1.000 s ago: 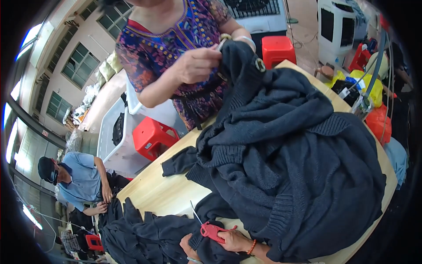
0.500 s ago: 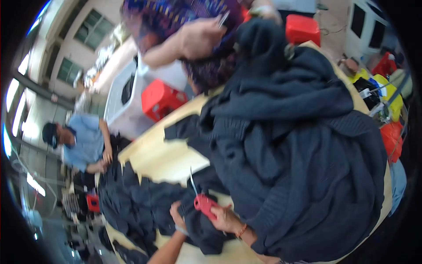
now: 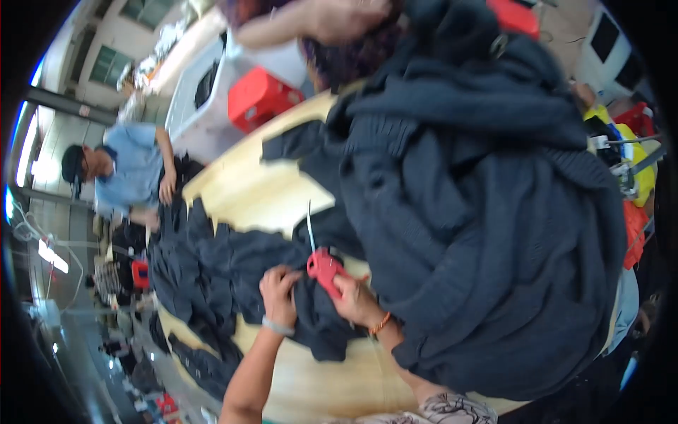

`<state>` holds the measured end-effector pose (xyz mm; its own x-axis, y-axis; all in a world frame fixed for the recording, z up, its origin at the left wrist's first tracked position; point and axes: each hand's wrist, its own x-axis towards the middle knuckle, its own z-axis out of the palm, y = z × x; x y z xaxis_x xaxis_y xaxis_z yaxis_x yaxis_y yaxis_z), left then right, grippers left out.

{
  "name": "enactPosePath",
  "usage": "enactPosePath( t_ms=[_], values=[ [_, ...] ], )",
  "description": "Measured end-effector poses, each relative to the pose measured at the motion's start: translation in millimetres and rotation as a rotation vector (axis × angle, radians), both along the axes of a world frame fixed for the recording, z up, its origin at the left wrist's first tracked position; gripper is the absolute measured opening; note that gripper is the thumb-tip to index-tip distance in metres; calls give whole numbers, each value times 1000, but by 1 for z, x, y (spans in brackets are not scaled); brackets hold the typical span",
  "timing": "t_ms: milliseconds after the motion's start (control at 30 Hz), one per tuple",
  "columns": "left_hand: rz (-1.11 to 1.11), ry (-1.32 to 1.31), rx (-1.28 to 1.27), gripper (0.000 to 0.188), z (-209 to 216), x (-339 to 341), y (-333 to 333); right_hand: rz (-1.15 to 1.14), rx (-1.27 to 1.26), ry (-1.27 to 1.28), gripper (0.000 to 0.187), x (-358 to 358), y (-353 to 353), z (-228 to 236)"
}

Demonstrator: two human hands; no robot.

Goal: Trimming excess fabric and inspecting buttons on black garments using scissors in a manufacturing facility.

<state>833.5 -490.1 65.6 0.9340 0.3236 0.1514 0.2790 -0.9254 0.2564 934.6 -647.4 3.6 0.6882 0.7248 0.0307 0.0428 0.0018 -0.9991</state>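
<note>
My right hand (image 3: 357,302) is closed around a red tagging gun (image 3: 325,270), with a thin pale strip standing up from its top. Just left of it, my left hand (image 3: 280,290) has thumb and fingers drawn together on a dark knit garment (image 3: 321,318); the pinched spot is small and partly hidden. This garment lies on the pale wooden table (image 3: 261,201) beneath both hands. Close on the right rises a big heap of dark knit sweaters (image 3: 480,261), with ribbed bands showing, and my right forearm passes along its lower edge.
More dark garments (image 3: 205,261) spread over the table's left side. Across the table stands a person whose hand (image 3: 346,20) is blurred; another person in a blue shirt (image 3: 134,169) is at the left end. A red stool (image 3: 261,99) and white bin (image 3: 194,95) stand beyond the far edge.
The view has tilted, so table and hands appear higher. My left hand has come out from behind the garment and pinches nearer the tagging gun. The person opposite has moved a hand.
</note>
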Motion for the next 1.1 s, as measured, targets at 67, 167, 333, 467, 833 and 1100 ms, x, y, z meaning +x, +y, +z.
enactPosePath(
  t_ms=[67,167,333,467,833,1100],
  values=[
    [16,-213,-44,35,-8,-9,-2,12,-37,-64,12,-8,-2,-12],
    [182,-334,-97,42,-40,-44,1,-10,-30,18,22,-17,-2,-18],
    [360,-372,-12,38,-72,-63,-4,-13,-46,-25,22,-10,-9,3],
    [338,-297,-4,35,-59,-48,-11,7,-92,-41,22,1,-17,1],
    [313,-283,11,31,-3,-14,-23,41,-89,6,18,36,-21,43],
    [299,-231,-11,31,29,-7,-26,47,-134,36,17,43,-26,67]
  ],
)
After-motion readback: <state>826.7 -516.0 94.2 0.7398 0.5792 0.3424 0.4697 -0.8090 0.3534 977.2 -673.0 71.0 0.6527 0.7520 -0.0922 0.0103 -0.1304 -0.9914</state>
